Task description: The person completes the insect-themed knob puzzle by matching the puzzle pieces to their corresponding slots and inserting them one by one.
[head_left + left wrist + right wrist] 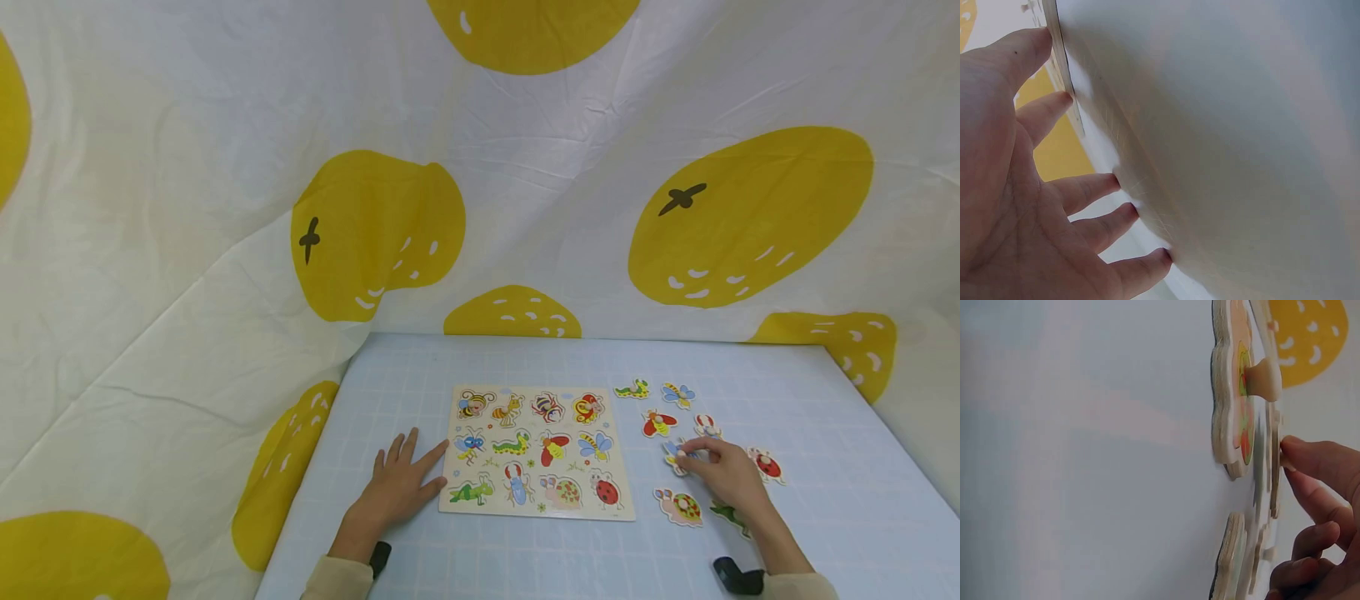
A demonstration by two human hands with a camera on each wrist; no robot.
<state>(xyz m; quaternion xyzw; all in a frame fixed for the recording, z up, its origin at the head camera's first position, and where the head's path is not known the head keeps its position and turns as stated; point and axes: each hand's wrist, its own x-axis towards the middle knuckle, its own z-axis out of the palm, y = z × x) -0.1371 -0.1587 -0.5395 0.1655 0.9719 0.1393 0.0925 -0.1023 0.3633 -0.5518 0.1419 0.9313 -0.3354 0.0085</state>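
My left hand (pixel 396 489) lies with fingers spread beside the puzzle board (pixel 558 512). Its thumb and index fingertip meet the board's left edge, and the other fingertips rest on the tabletop in the left wrist view. My right hand (pixel 726 475) pinches the small wooden knob of a blue insect puzzle piece (pixel 671 458) between thumb and index finger, right of the board. Part of that piece is hidden behind the fingertips. Near this hand lie a snail piece (pixel 679 507), a ladybug piece (pixel 767 465), a beetle piece (pixel 707 426) and a green grasshopper piece (pixel 727 517), partly covered by the wrist.
Farther back lie a caterpillar piece (pixel 632 389), a blue-winged insect piece (pixel 678 395) and a red-winged insect piece (pixel 659 423). The board shows rows of insect pictures. A checked cloth (pixel 517 554) covers the table, with a lemon-print curtain (pixel 540 208) behind.
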